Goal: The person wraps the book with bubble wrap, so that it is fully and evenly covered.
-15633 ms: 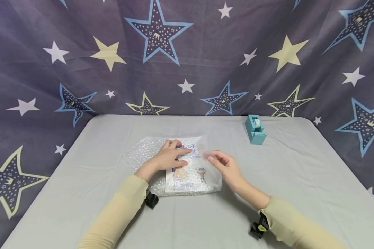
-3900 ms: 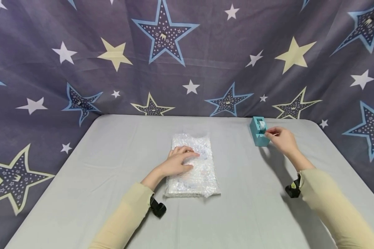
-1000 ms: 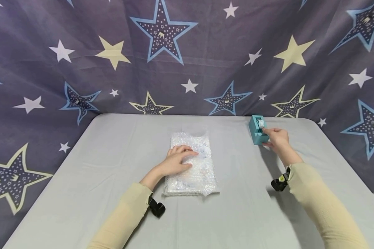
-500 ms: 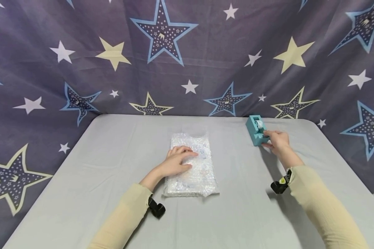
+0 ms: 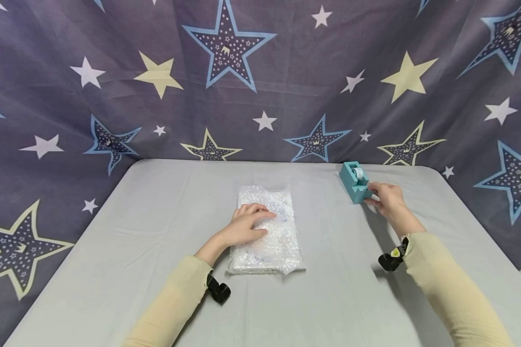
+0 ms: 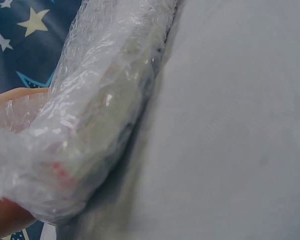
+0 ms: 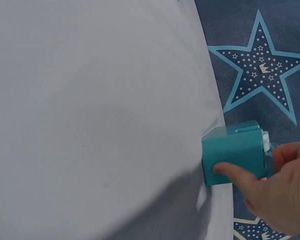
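Note:
A flat parcel in clear bubble wrap (image 5: 282, 248) lies mid-table, with faint coloured print showing through. My left hand (image 5: 246, 226) rests on its left side, fingers spread and bent a little. Up close in the left wrist view, the parcel's wrapped edge (image 6: 107, 105) hides most of that hand. Towards the back right stands a teal tape dispenser (image 5: 351, 182) with a roll of clear tape (image 5: 358, 172). My right hand (image 5: 388, 198) grips its front end. In the right wrist view one finger lies against the dispenser's teal face (image 7: 235, 150), while another bends near the tape end.
Grey cloth covers the table (image 5: 156, 217). A dark curtain with stars (image 5: 286, 72) hangs right behind its back edge, close to the dispenser. Black cameras are strapped to the left wrist (image 5: 218, 290) and the right wrist (image 5: 391, 260).
Long before, the bubble wrap lay spread to the left; now it is folded over the parcel. Within the last second the dispenser's back end has swung left under my right hand. My left hand stays put.

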Action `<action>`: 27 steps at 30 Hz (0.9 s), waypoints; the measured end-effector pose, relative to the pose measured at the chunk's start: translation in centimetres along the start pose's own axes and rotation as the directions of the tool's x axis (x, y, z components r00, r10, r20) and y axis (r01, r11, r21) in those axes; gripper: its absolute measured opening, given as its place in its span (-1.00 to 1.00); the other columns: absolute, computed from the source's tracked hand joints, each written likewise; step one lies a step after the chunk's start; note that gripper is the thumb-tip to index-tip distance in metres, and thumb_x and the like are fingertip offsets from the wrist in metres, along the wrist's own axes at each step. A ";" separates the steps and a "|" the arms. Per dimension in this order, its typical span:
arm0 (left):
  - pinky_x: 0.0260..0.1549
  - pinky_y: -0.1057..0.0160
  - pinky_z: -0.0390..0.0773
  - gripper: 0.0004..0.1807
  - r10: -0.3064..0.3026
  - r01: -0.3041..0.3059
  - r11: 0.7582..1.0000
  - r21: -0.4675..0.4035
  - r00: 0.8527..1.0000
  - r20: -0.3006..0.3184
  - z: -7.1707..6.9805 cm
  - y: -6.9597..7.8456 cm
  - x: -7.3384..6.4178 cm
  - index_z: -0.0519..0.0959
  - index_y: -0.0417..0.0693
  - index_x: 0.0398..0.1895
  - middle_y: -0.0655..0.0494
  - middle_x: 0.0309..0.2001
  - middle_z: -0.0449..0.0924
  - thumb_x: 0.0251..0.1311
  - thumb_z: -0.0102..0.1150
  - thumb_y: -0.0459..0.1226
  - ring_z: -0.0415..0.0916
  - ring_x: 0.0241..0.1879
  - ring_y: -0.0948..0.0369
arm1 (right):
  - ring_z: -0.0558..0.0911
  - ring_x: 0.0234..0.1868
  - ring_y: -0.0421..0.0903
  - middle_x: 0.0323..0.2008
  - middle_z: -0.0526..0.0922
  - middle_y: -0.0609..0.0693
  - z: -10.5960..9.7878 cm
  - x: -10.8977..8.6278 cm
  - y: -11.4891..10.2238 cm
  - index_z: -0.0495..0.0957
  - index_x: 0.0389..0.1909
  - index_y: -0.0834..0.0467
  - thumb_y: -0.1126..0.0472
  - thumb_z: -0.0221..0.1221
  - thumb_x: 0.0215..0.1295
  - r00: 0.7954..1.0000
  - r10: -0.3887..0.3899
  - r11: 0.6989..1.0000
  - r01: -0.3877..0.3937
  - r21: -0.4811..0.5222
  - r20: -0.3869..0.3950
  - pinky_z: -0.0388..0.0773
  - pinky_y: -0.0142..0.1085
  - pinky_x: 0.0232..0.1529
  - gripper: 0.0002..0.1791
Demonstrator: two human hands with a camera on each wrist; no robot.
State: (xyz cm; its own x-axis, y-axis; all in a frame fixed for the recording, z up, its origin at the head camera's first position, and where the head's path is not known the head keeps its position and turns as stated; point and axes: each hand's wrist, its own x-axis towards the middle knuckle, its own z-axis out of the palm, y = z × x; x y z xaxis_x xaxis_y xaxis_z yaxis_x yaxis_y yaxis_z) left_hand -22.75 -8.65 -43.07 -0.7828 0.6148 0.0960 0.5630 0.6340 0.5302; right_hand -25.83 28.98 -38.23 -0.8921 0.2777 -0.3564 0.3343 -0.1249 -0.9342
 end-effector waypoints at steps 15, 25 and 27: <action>0.10 0.04 0.05 -0.50 0.006 -0.006 1.000 0.006 1.000 -0.010 0.2 -0.3 0.1 0.39 0.24 0.18 0.15 0.19 0.28 0.11 0.13 -0.12 0.08 0.17 0.10 | 0.39 -0.18 -0.24 -0.22 0.21 -0.01 -0.1 -0.6 1.0 0.18 0.20 0.31 0.31 -0.02 0.25 0.999 0.011 0.994 -0.007 0.107 -0.036 0.37 -0.37 0.07 -0.51; 0.10 0.04 0.05 -0.51 0.003 -0.003 1.000 -0.002 1.000 -0.012 0.1 -0.2 0.1 0.40 0.24 0.17 0.15 0.19 0.28 0.11 0.13 -0.12 0.08 0.17 0.10 | 0.50 -0.31 -0.26 -0.22 0.21 0.01 -0.3 -0.9 1.5 0.28 -0.23 0.23 0.40 -0.03 0.17 0.999 0.024 0.977 -0.015 0.210 -0.040 0.40 -0.41 0.02 -0.85; 0.10 0.03 0.05 -0.50 0.006 -0.006 1.000 -0.004 1.000 -0.012 0.1 -0.2 0.0 0.40 0.23 0.17 0.15 0.18 0.28 0.10 0.14 -0.13 0.09 0.16 0.10 | 0.52 -0.32 -0.29 -0.21 0.22 0.01 -0.5 -1.0 1.8 0.32 -0.26 0.23 0.40 -0.02 0.18 1.000 0.018 0.979 -0.014 0.206 -0.017 0.39 -0.43 0.02 -0.89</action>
State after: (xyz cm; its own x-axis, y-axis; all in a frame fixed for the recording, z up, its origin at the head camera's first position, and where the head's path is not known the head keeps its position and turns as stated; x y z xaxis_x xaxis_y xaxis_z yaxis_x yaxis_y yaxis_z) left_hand -22.86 -8.69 -43.26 -0.7823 0.6132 0.1095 0.5669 0.6279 0.5333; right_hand -24.17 28.91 -39.52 -0.8809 0.2913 -0.3729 0.2768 -0.3220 -0.9054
